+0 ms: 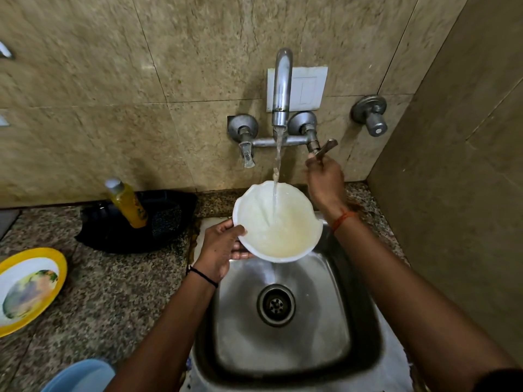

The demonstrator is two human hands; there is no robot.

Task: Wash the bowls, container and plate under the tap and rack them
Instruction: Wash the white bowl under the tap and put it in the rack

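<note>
Beige tiled wall (113, 66), speckled counter (113, 292)

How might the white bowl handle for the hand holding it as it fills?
The bowl is probably growing heavier: water pools inside. Wet, it may be slippery. Held by the left hand at one rim only, it may tip.

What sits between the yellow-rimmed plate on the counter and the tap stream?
The white bowl, held by the left hand, sits under the stream, so the plate cannot go there yet. The counter between them looks bare.
</note>
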